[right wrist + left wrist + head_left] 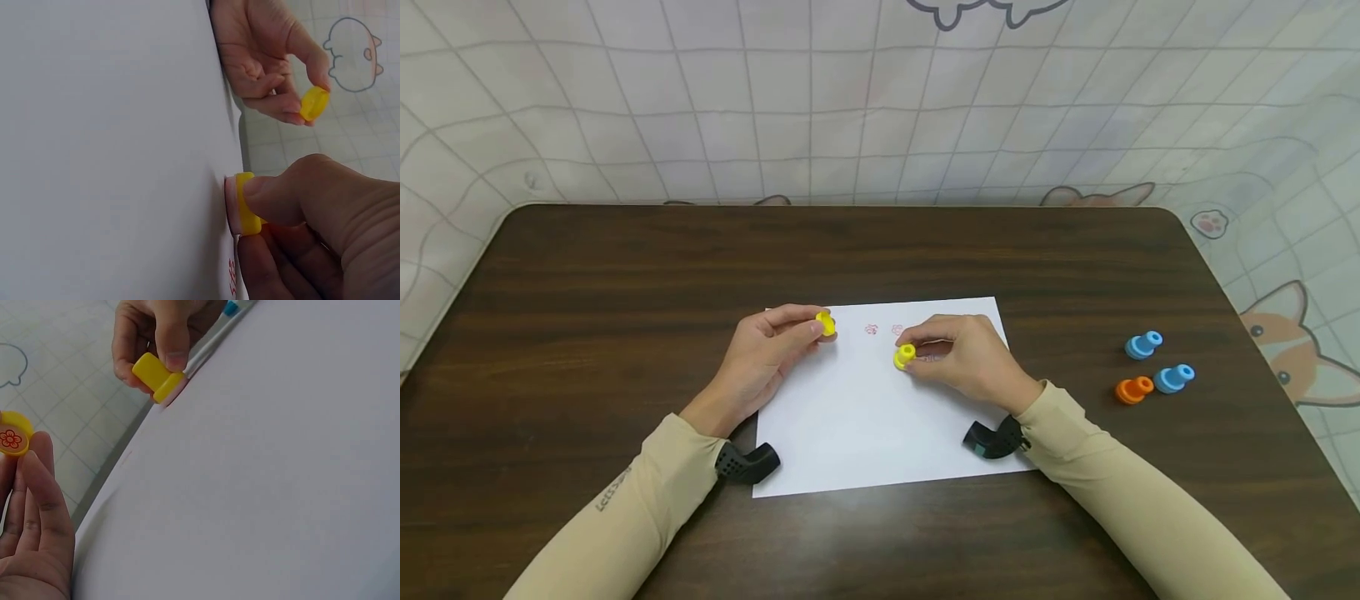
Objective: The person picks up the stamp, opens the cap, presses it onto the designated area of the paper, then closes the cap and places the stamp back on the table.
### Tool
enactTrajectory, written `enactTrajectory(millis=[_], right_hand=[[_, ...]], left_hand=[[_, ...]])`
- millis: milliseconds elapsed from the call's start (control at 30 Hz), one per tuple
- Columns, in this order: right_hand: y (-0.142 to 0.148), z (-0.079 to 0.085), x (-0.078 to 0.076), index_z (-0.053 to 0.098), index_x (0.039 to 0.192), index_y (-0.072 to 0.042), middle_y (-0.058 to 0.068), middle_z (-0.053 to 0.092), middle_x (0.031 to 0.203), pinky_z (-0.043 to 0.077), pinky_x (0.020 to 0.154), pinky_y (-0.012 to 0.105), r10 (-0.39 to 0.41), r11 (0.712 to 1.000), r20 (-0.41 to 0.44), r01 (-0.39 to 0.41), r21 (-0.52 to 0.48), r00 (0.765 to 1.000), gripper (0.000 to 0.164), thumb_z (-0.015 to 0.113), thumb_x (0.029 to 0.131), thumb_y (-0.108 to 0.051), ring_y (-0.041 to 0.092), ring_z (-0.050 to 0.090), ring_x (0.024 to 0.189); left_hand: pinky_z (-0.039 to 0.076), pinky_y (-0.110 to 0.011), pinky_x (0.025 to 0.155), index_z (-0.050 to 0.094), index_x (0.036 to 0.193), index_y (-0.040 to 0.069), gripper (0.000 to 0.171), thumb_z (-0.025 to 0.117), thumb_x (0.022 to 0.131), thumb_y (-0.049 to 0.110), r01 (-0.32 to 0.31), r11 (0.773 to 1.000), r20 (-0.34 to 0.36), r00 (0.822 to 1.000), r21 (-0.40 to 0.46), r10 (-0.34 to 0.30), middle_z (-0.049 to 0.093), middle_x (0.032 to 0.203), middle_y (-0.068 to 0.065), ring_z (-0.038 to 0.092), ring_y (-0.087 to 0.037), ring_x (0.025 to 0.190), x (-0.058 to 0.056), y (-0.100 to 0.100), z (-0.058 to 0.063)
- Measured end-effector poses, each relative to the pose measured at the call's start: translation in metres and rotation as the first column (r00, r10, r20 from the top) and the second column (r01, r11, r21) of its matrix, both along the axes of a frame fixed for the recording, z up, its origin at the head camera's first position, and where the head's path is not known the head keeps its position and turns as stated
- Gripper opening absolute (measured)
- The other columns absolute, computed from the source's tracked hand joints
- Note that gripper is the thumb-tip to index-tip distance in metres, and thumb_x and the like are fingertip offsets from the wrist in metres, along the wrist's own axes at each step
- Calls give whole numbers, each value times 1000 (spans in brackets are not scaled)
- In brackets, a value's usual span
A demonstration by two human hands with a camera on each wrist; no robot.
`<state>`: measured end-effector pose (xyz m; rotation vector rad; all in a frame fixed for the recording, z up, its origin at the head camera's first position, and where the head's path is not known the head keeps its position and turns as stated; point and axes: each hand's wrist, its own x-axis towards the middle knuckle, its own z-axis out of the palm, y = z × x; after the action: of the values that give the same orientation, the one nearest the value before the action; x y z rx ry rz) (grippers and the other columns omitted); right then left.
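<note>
A yellow toy stamp is pinched by its base between the thumb and fingers of my right hand. In the right wrist view its pale pink stamping face is right at the surface of the white paper. My left hand holds the round yellow cap by its edge, over the paper's left side. A red flower picture shows on the cap in the left wrist view. Small red prints run along the paper's upper part, some partly hidden by my right hand.
To the right of the paper stand two blue stamps and one orange stamp on the dark wooden table. A pale gridded cloth with animal drawings hangs behind the table. Each wrist wears a black camera mount.
</note>
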<state>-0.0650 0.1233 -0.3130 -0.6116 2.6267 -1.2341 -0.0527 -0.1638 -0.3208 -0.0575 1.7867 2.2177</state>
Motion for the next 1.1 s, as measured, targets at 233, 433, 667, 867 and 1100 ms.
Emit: enactTrajectory(millis=[233,433,667,867,1100], right_hand=[[1,-2,1,81,109,-18,-2,79,110,63,89,27,1,1000,-15,-1,4,1000,27,83,84,-10,10,73,94],[1,-2,0,81,110,-17,0,79,110,63,87,27,10,1000,-28,-10,1,1000,28,84,83,-9,11,72,92],[2,-2,0,81,111,-16,2,79,110,63,89,28,9,999,15,-8,-35,1000,30,83,83,-6,12,73,93],[2,-2,0,80,111,-16,2,78,110,63,89,28,18,999,18,-18,-44,1000,30,83,84,-6,12,73,93],[3,1,0,79,112,-14,4,79,113,63,93,32,24,999,16,-23,-49,1000,30,83,84,-6,14,74,96]], left_hand=[[60,-17,90,72,121,6,23,69,99,9,-2,1000,10,1000,-7,2,68,120,0,73,-12,100,0,1,3],[60,-18,90,69,125,2,27,69,99,8,1,1000,-1,1000,-15,-1,69,120,0,74,-12,99,0,1,2],[60,-19,90,69,123,4,25,69,99,9,10,1000,-11,1000,-5,-10,71,118,0,75,-12,98,1,2,1],[60,-19,92,69,124,3,26,69,99,10,14,1000,-28,1000,-5,-14,70,118,0,75,-12,99,2,0,0],[60,-19,92,69,124,4,26,69,99,10,7,1000,-19,1000,-17,-8,69,122,-2,75,-11,99,2,1,1]])
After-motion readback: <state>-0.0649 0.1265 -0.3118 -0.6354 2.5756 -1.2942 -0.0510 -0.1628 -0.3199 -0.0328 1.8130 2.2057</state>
